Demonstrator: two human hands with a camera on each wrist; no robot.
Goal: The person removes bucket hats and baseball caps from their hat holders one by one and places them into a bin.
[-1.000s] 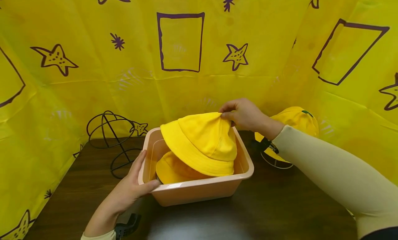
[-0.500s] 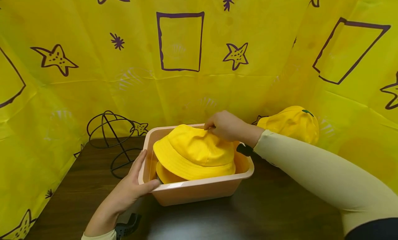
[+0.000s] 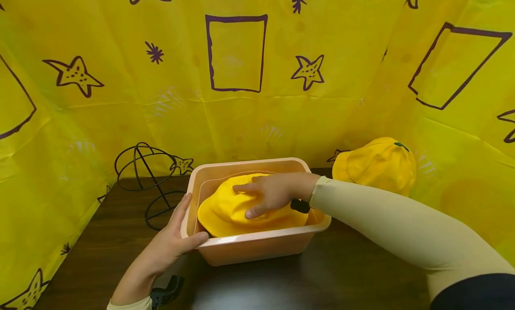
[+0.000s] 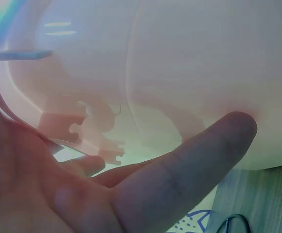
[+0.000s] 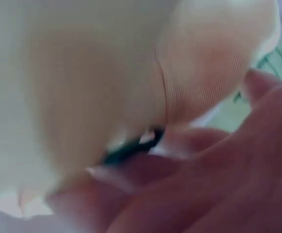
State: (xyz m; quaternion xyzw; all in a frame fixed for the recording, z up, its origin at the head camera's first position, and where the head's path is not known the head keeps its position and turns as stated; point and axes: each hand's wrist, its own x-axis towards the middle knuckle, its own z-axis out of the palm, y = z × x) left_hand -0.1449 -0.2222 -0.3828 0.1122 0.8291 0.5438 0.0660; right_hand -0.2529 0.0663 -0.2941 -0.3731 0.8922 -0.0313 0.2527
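A pale pink plastic basin (image 3: 257, 249) stands on the dark wooden table, with a yellow brimmed hat (image 3: 221, 209) inside it. My left hand (image 3: 173, 238) grips the basin's left end, its thumb over the front rim. In the left wrist view, a finger (image 4: 180, 170) of that hand lies against the basin's outer wall. My right hand (image 3: 269, 194) rests on top of the hat with fingers spread. Close up in the right wrist view are the hat's cloth (image 5: 204, 63) and a dark green tab (image 5: 133, 148) beside the fingers. Whatever lies beneath this hat is hidden.
To the left stands a black wire hat stand (image 3: 161, 194). Another yellow hat (image 3: 380, 167) with a small green leaf hangs at the back right, partly behind my right sleeve (image 3: 374, 211). A yellow printed curtain (image 3: 233, 118) closes off the back and sides.
The right hand has lowered the upper hat into the basin, let go of its crown and moved left onto it with fingers spread. The left hand keeps its hold on the basin.
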